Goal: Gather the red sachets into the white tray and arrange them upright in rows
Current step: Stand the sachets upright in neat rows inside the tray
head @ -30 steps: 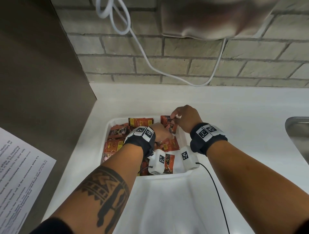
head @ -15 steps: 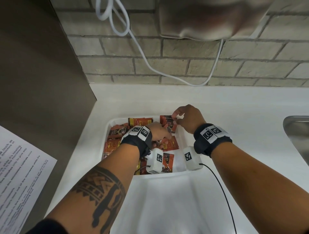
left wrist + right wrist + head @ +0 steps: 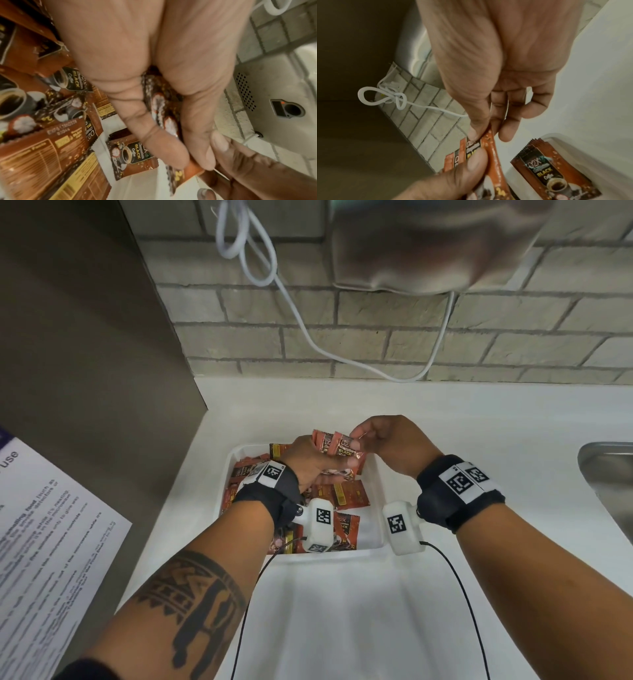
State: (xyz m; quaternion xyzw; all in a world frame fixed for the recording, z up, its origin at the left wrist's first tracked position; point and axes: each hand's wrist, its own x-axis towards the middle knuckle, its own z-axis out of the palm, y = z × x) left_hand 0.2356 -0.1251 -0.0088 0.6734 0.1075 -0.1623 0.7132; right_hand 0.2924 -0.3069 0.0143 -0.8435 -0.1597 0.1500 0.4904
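Both hands are up over the far end of the white tray, which sits on the white bench close to the brick wall. The left hand is closed around a small bunch of red sachets, thumb on one side and fingers on the other, so that their tops stick up above its knuckles. From the left wrist the sachets show edge-on, squeezed between thumb and fingers. The right hand pinches the top corner of the sachet nearest it between thumb and forefinger; its other fingers are loosely curled. The right wrist view shows that pinch on the sachet's upper edge, with the left thumb pressed against the bunch just below.

Beneath the hands more red sachets lie loose and flat in the tray, overlapping, some face up with the coffee cup picture, some showing the printed back. A few stand together against one tray wall.

A white cord loops down the bricks. A steel sink lies off to the right, and a printed notice hangs on the grey panel to the left.
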